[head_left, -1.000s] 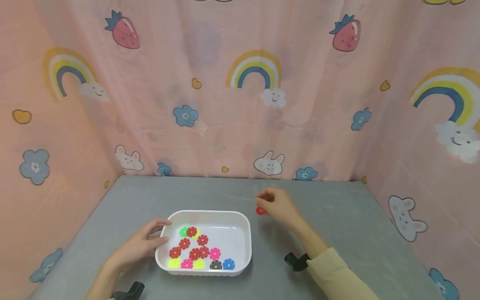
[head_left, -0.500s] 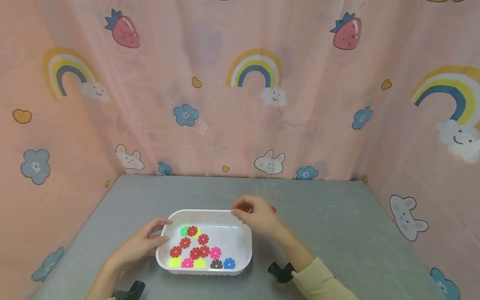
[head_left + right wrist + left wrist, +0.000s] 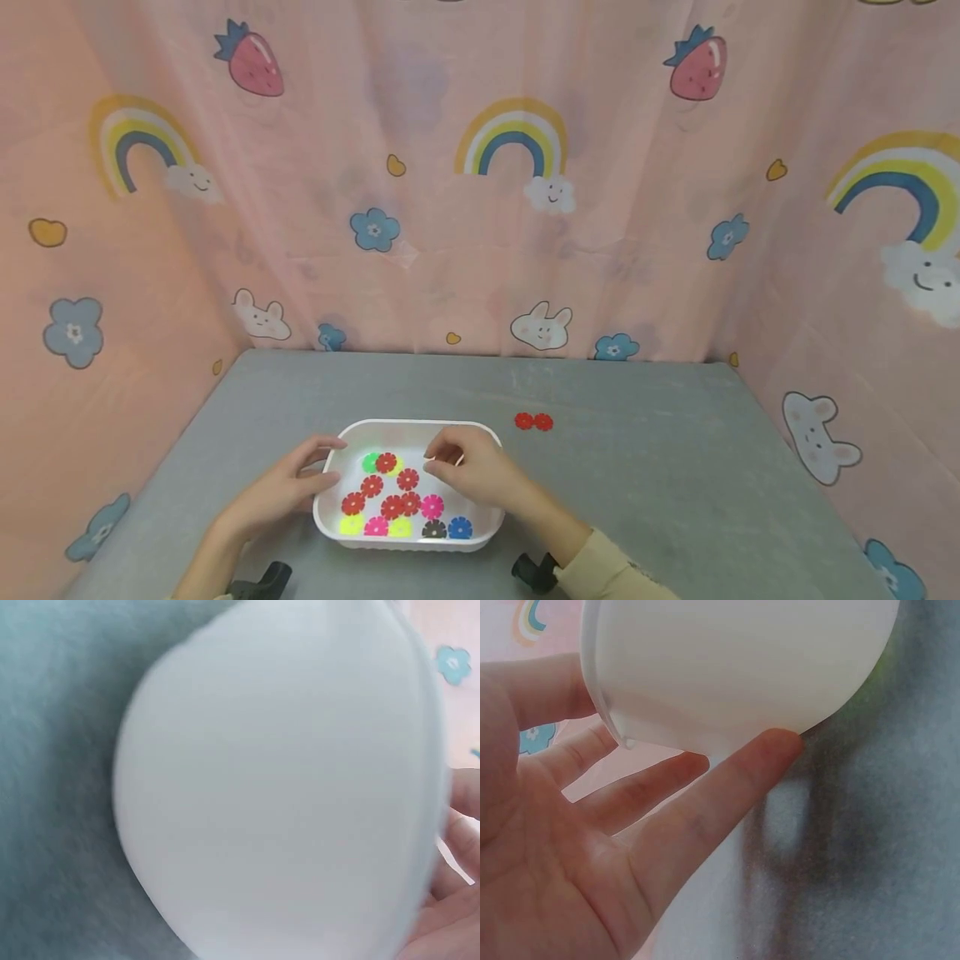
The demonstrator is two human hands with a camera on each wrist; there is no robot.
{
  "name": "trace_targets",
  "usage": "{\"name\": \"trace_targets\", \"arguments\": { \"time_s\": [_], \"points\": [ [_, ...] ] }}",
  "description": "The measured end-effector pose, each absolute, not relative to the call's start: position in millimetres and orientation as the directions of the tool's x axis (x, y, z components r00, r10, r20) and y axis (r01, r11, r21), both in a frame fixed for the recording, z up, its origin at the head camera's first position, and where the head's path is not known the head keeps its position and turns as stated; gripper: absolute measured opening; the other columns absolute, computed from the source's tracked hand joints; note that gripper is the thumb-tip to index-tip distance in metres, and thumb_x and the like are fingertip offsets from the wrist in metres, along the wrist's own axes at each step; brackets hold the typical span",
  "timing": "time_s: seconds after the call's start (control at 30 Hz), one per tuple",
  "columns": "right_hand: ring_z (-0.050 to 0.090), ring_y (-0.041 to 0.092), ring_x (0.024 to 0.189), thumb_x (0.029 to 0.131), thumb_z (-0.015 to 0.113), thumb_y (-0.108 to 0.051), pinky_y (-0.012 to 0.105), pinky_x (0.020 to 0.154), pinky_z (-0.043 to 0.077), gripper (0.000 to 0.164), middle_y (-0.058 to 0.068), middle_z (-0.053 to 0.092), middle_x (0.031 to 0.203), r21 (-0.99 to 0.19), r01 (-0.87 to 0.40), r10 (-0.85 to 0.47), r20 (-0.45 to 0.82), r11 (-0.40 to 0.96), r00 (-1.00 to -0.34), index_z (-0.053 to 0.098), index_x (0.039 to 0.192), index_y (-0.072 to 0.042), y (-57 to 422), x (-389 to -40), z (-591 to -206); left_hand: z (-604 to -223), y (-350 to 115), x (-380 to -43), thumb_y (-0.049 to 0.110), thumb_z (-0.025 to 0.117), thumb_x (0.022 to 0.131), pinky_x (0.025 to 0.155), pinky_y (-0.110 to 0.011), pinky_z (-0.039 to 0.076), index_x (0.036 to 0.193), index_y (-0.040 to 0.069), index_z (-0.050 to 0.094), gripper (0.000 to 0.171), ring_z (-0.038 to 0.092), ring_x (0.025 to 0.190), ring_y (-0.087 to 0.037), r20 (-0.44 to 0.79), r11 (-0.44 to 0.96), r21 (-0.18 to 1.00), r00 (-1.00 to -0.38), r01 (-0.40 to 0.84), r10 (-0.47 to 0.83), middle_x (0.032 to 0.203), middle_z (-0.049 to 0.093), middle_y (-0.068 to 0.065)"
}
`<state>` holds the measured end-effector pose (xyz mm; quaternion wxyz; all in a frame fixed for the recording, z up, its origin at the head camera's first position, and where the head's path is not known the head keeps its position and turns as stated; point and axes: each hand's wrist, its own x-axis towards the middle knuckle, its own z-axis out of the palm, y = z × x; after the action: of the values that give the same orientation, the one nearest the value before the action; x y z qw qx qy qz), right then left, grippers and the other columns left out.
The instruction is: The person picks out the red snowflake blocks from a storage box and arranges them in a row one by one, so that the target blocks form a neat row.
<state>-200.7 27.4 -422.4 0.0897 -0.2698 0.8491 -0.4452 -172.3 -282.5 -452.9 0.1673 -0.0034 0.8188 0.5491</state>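
My left hand (image 3: 288, 483) grips the left end of the white plastic tray (image 3: 491, 521), with fingertips over its rim. In the left wrist view, fingers also lie against the tray's outer wall (image 3: 735, 667). My right hand (image 3: 480, 471) is over the tray's right half, its fingers loosely bent with a gap between thumb and forefinger; nothing shows between them. Several notched plastic snowflake discs lie in the tray, among them a red disc (image 3: 353, 503), a pink disc (image 3: 432, 506), a black disc (image 3: 433, 529) and a blue disc (image 3: 460, 527).
Two red discs (image 3: 543, 422) lie side by side on the grey tabletop (image 3: 675, 483) beyond the tray's far right corner. A pink printed curtain (image 3: 420, 275) encloses the table at the back and sides.
My right hand has left the red discs on the table and moved left and nearer, over the tray. Both red discs are now uncovered. My left hand keeps its place on the tray.
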Motion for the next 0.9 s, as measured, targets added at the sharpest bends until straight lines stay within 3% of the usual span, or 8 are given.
{"name": "trace_targets", "arguments": {
  "time_s": [0.33,0.57,0.9],
  "points": [
    [0.055,0.006,0.076,0.089,0.079,-0.019,0.019,0.069,0.05,0.015,-0.013,0.061,0.08,-0.772,-0.377,-0.605,-0.013,0.512,-0.796,0.073,0.1,-0.012,6.3,-198.5,-435.3,-452.0,-282.5,-171.6,0.024,0.069,0.097,0.087,-0.05,0.059,0.143,0.009,0.047,0.053,0.046,0.133,-0.053,-0.276,0.393,0.9,-0.945,-0.19,0.174,0.155,0.031,-0.032],
    [0.054,0.008,0.067,0.088,0.081,-0.019,0.021,0.06,0.048,0.014,-0.009,0.059,0.075,-0.718,-0.336,-0.597,-0.138,0.61,-0.79,0.071,0.097,-0.014,-5.7,-199.9,-443.7,-452.6,-282.3,-170.8,0.025,0.071,0.096,0.087,-0.049,0.059,0.143,0.01,0.047,0.054,0.045,0.134,-0.053,-0.278,0.401,0.895,-0.947,-0.194,0.164,0.155,0.032,-0.031],
    [0.05,0.007,0.067,0.084,0.084,-0.019,0.022,0.063,0.043,0.016,-0.006,0.055,0.071,-0.634,-0.394,-0.609,-0.155,0.665,-0.778,0.071,0.093,-0.016,-14.8,-205.2,-457.1,-454.5,-282.6,-170.2,0.026,0.071,0.096,0.087,-0.049,0.059,0.143,0.011,0.047,0.055,0.044,0.134,-0.053,-0.271,0.413,0.891,-0.95,-0.186,0.156,0.155,0.034,-0.029]
  ]
}}
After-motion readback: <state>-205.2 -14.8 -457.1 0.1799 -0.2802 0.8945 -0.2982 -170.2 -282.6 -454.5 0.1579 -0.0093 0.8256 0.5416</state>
